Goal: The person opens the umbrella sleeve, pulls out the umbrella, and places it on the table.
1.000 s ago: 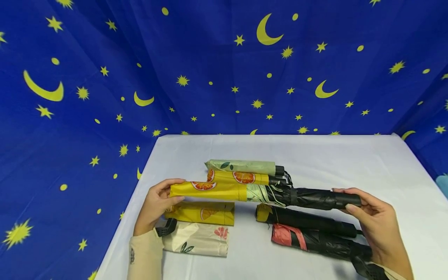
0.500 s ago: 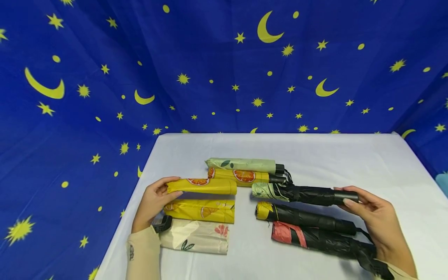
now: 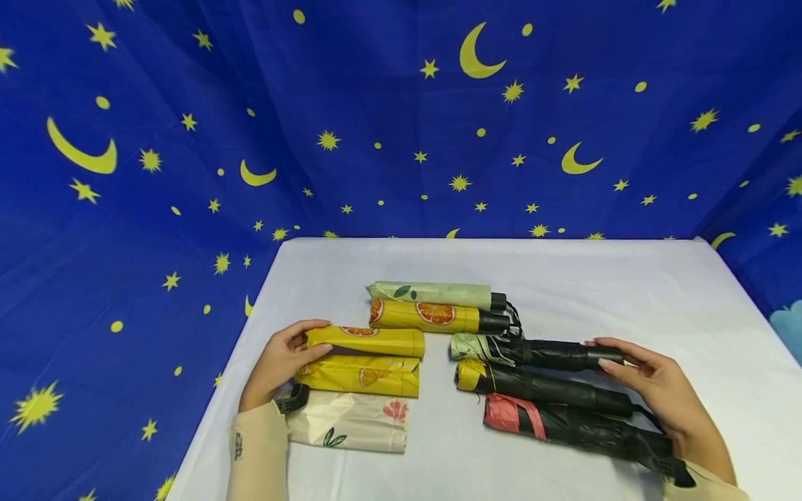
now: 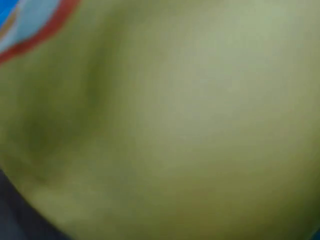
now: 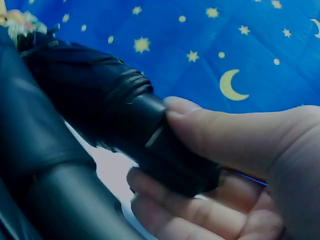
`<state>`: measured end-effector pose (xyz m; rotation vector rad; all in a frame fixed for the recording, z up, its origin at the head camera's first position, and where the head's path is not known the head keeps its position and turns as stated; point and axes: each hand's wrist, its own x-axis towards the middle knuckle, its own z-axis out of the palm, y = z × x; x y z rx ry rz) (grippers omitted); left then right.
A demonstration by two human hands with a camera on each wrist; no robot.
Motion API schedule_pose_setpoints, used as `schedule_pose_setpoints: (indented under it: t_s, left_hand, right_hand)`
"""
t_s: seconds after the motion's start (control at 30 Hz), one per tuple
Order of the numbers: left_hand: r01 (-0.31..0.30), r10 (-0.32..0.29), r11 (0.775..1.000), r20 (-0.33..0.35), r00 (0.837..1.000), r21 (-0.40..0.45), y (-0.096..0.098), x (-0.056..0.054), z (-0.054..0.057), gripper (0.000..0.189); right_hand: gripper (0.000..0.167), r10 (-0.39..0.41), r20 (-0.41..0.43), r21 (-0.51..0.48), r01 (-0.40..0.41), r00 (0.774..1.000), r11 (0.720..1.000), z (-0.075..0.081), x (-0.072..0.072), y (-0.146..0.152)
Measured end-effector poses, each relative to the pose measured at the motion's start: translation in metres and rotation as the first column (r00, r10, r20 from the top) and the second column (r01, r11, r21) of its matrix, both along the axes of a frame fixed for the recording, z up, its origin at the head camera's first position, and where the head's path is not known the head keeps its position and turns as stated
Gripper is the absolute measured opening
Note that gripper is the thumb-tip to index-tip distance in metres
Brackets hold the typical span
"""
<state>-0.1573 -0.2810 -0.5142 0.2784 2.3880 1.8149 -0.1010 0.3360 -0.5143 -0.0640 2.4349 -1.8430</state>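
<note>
My left hand (image 3: 280,360) pinches the left end of a yellow umbrella sleeve (image 3: 376,341) printed with orange slices. In the left wrist view, blurred yellow fabric (image 4: 200,110) fills almost everything. My right hand (image 3: 651,379) grips the handle of a folded black umbrella (image 3: 551,353) with pale green trim, thumb on one side and fingers beneath in the right wrist view. Just in front of it lies a black umbrella with a yellow end (image 3: 545,390), then one with a red end (image 3: 564,428). Below the held sleeve are another yellow sleeve (image 3: 370,379) and a cream floral sleeve (image 3: 351,421).
Behind the hands, a pale green sleeved umbrella (image 3: 438,293) and a yellow orange-print umbrella (image 3: 426,316) lie side by side, black handles to the right. A white cloth covers the table (image 3: 564,271). Blue star-and-moon curtains (image 3: 388,104) rise at the back and sides.
The green-trimmed umbrella has come out of the yellow sleeve's right end, leaving a gap between them. Over the last half second both have lowered slightly, and the right hand has moved a little left.
</note>
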Motion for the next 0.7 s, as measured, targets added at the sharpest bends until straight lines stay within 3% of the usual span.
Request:
schedule_pose_setpoints:
  t_s: [0.07,0.13,0.27,0.47,0.6,0.7]
  left_hand:
    - [-0.005,0.005,0.999,0.006,1.0,-0.036,-0.001,-0.001,-0.002,0.046]
    - [-0.016,0.017,0.998,0.022,1.0,-0.058,-0.002,-0.001,-0.004,0.046]
    - [-0.037,0.041,0.996,0.053,0.998,-0.078,-0.002,0.0,-0.005,0.047]
    - [-0.048,0.055,0.995,0.078,0.995,-0.084,-0.003,0.001,-0.002,0.053]
    - [-0.057,0.062,0.995,0.068,0.996,-0.081,-0.004,0.004,0.001,0.055]
    - [-0.084,0.088,0.991,0.028,0.996,-0.108,-0.002,0.006,0.008,0.057]
  right_hand:
    - [0.049,0.024,0.021,0.143,-0.027,0.999,0.989,-0.002,-0.001,0.003]
    - [0.049,0.035,0.054,0.207,-0.045,0.998,0.977,-0.003,-0.002,0.005]
    - [0.051,0.064,0.101,0.216,-0.084,0.993,0.973,-0.004,-0.002,0.008]
    - [0.049,0.099,0.024,0.27,-0.102,0.995,0.958,-0.005,-0.002,0.008]
    - [0.049,0.104,0.01,0.316,-0.102,0.994,0.943,-0.003,-0.001,0.01]
    - [0.052,0.063,0.042,0.368,-0.074,0.997,0.927,0.001,0.003,0.012]
